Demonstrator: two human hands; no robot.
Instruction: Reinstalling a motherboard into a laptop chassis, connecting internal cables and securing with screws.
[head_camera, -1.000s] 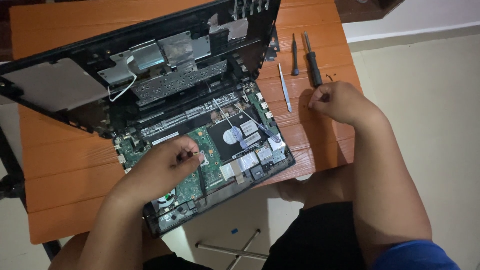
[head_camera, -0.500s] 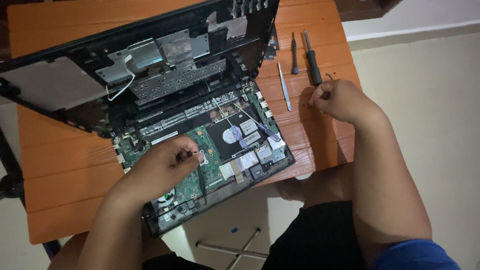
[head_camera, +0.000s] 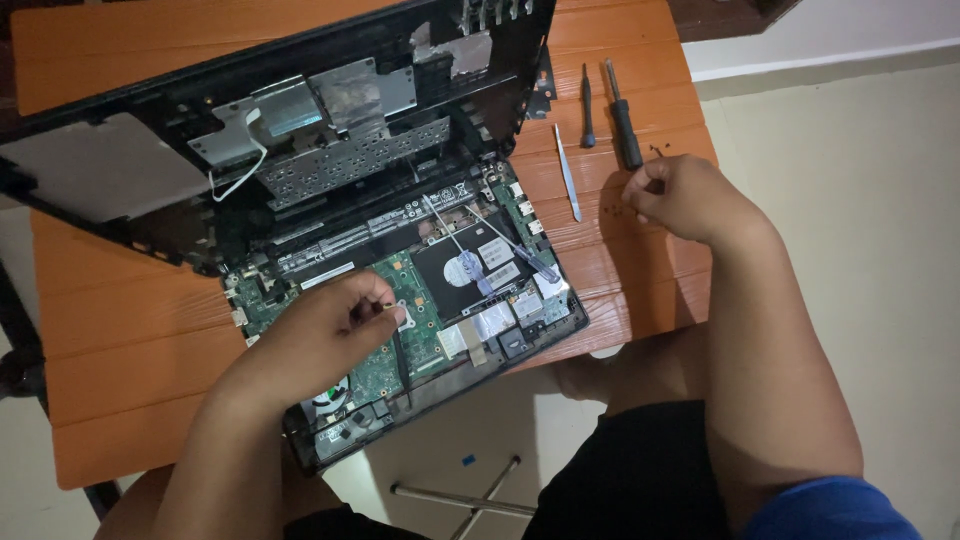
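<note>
On an orange wooden table (head_camera: 620, 280), an opened laptop (head_camera: 400, 290) lies with its green circuit board (head_camera: 420, 320) exposed, and my left hand (head_camera: 325, 335) rests on that board, fingers pinched around a thin black tool (head_camera: 400, 362). My right hand (head_camera: 685, 195) sits loosely curled on the table, pinching something too small to identify, just below two black screwdrivers (head_camera: 622, 115) and metal tweezers (head_camera: 567, 175).

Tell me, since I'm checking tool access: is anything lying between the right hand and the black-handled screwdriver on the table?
Nothing visible does. The right hand rests on the orange table just below the black-handled screwdriver, with only bare wood and a few tiny dark specks between them.
</note>
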